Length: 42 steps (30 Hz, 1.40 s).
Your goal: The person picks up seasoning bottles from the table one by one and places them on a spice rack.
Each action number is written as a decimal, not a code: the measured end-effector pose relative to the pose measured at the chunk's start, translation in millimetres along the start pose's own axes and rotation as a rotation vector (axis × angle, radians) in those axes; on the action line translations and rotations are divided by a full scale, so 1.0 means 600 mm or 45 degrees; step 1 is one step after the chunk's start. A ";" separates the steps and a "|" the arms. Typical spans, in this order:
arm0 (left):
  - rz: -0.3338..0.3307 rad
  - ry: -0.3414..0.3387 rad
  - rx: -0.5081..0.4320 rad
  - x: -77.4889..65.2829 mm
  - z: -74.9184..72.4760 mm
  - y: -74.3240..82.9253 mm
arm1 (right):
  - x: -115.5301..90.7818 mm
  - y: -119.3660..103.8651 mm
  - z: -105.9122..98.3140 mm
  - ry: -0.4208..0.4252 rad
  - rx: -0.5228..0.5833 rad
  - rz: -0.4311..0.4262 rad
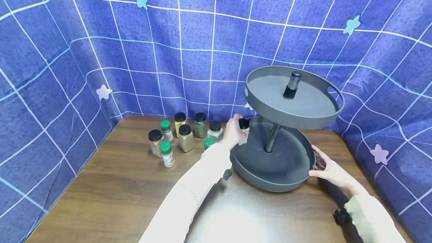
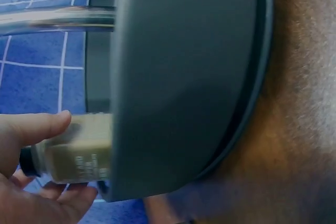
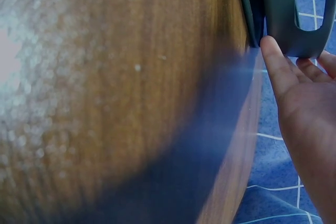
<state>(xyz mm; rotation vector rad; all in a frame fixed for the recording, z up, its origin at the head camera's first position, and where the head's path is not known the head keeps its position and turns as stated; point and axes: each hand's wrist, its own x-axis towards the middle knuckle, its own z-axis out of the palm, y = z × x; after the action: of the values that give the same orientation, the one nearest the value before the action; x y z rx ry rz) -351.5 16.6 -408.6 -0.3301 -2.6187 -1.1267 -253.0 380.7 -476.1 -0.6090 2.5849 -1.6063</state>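
My left hand (image 1: 233,132) grips a square spice jar (image 1: 244,137) of beige powder with a black lid, at the left side of the two-tier turntable rack (image 1: 270,183). In the left wrist view, thumb and fingers hold the jar (image 2: 81,156) from opposite sides; its base is hidden behind the lower tray's wall (image 2: 178,77). On the other side, my right hand (image 1: 332,173) touches the outside of the lower tray's rim with spread fingers. The right wrist view has that hand (image 3: 302,98) by the wall's oval cutout, the thumb lying straight.
Left of the rack stand several spice jars, among them a black-lidded jar (image 1: 186,138), a green-lidded jar (image 1: 167,155) and a jar of green herbs (image 1: 200,126). Overhead, the upper tray (image 1: 270,85) partly covers the lower one. A blue patterned cloth (image 1: 202,48) hangs behind the wooden table (image 1: 111,186).
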 end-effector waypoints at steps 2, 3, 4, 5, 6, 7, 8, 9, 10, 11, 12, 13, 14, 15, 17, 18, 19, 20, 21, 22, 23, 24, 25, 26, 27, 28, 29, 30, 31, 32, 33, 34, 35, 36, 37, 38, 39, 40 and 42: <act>-0.005 -0.007 0.006 0.000 -0.006 0.006 | 0.000 0.001 0.001 -0.003 0.001 0.001; -0.012 -0.013 0.012 0.000 -0.009 0.009 | 0.000 0.002 0.001 -0.001 0.002 -0.002; -0.018 -0.021 0.018 0.000 -0.013 0.012 | 0.000 0.002 0.001 -0.006 -0.002 -0.011; -0.026 -0.036 0.024 0.000 -0.017 0.016 | -0.001 0.003 0.002 -0.001 -0.005 -0.019; -0.031 -0.052 0.029 0.000 -0.021 0.018 | -0.001 0.003 0.002 0.004 -0.005 -0.027; -0.035 -0.069 0.031 0.000 -0.025 0.022 | -0.001 0.003 0.002 0.010 -0.006 -0.036; -0.040 -0.088 0.037 0.001 -0.029 0.024 | -0.001 0.003 0.002 0.012 -0.009 -0.048; -0.046 -0.110 0.033 0.001 -0.034 0.026 | -0.001 0.003 0.002 0.012 -0.013 -0.057; -0.044 -0.127 0.033 0.002 -0.038 0.028 | -0.001 0.003 0.002 0.014 -0.016 -0.062; -0.045 -0.143 0.035 0.002 -0.043 0.030 | -0.001 0.002 0.002 0.017 -0.014 -0.062; -0.045 -0.153 0.037 0.003 -0.047 0.031 | 0.000 0.001 0.002 0.019 -0.012 -0.064; -0.041 -0.161 0.041 0.003 -0.051 0.032 | 0.000 0.001 0.002 0.016 -0.018 -0.067; -0.036 -0.166 0.045 0.003 -0.055 0.032 | 0.000 0.000 0.002 0.016 -0.019 -0.065; -0.030 -0.169 0.048 0.003 -0.058 0.032 | 0.000 0.000 0.002 0.015 -0.022 -0.059; -0.017 -0.179 0.053 0.001 -0.064 0.031 | 0.000 -0.001 0.002 0.011 -0.022 -0.053; -0.008 -0.186 0.048 0.000 -0.068 0.031 | 0.000 -0.001 0.002 0.013 -0.023 -0.050; 0.005 -0.190 0.037 -0.001 -0.071 0.030 | 0.000 -0.001 0.003 0.006 -0.027 -0.051; 0.016 -0.196 0.027 -0.003 -0.075 0.029 | 0.000 -0.001 0.003 0.006 -0.026 -0.050; 0.027 -0.203 0.006 -0.004 -0.080 0.030 | 0.000 -0.002 0.003 0.000 -0.034 -0.051; 0.034 -0.213 -0.021 -0.006 -0.085 0.031 | 0.000 -0.002 0.003 0.002 -0.033 -0.053; 0.041 -0.221 -0.043 -0.008 -0.090 0.031 | 0.000 -0.003 0.003 0.003 -0.037 -0.055; 0.047 -0.230 -0.068 -0.010 -0.095 0.032 | 0.000 -0.003 0.003 0.011 -0.040 -0.055; 0.056 -0.238 -0.078 -0.012 -0.100 0.032 | 0.000 -0.003 0.002 0.010 -0.047 -0.058; 0.063 -0.249 -0.084 -0.014 -0.106 0.033 | 0.000 -0.004 0.003 0.013 -0.047 -0.060; 0.068 -0.261 -0.093 -0.016 -0.111 0.033 | -0.001 -0.004 0.002 0.008 -0.051 -0.060; 0.082 -0.269 -0.089 -0.018 -0.116 0.033 | 0.000 -0.004 0.002 0.015 -0.050 -0.063; 0.091 -0.279 -0.084 -0.020 -0.121 0.033 | -0.001 -0.004 0.001 0.014 -0.051 -0.065; 0.104 -0.285 -0.077 -0.022 -0.126 0.033 | -0.001 -0.004 0.001 0.015 -0.052 -0.066; 0.120 -0.292 -0.065 -0.023 -0.130 0.033 | -0.001 -0.005 0.001 0.008 -0.055 -0.068; 0.129 -0.297 -0.064 -0.026 -0.134 0.033 | -0.001 -0.004 0.000 0.008 -0.050 -0.067; 0.136 -0.301 -0.068 -0.028 -0.138 0.033 | -0.001 -0.004 0.000 0.005 -0.056 -0.065; 0.143 -0.304 -0.068 -0.030 -0.142 0.033 | -0.001 -0.005 0.000 0.012 -0.050 -0.060; 0.150 -0.306 -0.073 -0.032 -0.146 0.033 | -0.001 -0.005 0.000 0.010 -0.048 -0.056; 0.162 -0.306 -0.076 -0.034 -0.149 0.033 | -0.001 -0.006 0.000 0.011 -0.049 -0.052; 0.175 -0.305 -0.083 -0.036 -0.153 0.033 | -0.001 -0.006 0.000 0.006 -0.050 -0.044; 0.183 -0.303 -0.097 -0.039 -0.156 0.033 | -0.002 -0.006 0.000 0.008 -0.048 -0.037; 0.192 -0.299 -0.106 -0.042 -0.160 0.033 | -0.002 -0.006 0.000 0.007 -0.048 -0.037; 0.207 -0.295 -0.113 -0.046 -0.163 0.032 | -0.002 -0.007 0.001 0.012 -0.045 -0.038; 0.228 -0.290 -0.130 -0.054 -0.172 0.030 | -0.002 -0.006 0.003 0.011 -0.048 -0.033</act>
<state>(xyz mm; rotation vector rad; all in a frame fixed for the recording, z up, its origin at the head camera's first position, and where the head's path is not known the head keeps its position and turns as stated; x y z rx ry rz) -299.3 -50.1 -339.1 -0.7393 -2.6599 -1.2270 -250.4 378.1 -473.7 -0.6421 2.6296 -1.5742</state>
